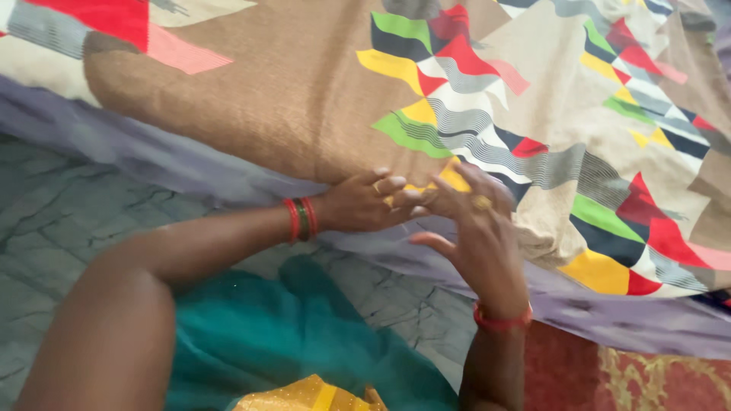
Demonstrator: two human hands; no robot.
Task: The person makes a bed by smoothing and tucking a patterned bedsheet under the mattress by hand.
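Note:
A large patterned cloth [289, 99], brown with red, yellow, green and navy triangles and a pale purple border, lies spread across the upper view. My left hand [365, 204], with red and green bangles on the wrist, pinches the cloth's edge near a yellow patch. My right hand [476, 228], wearing a ring and a red bangle, has its fingers spread and touches the same edge right beside the left hand. The fingertips of both hands meet at the fold.
A grey cracked stone floor [53, 221] lies at the left and centre. My teal garment [274, 342] with a gold trim fills the bottom. A red patterned rug [609, 373] shows at the lower right under the cloth's purple border [624, 320].

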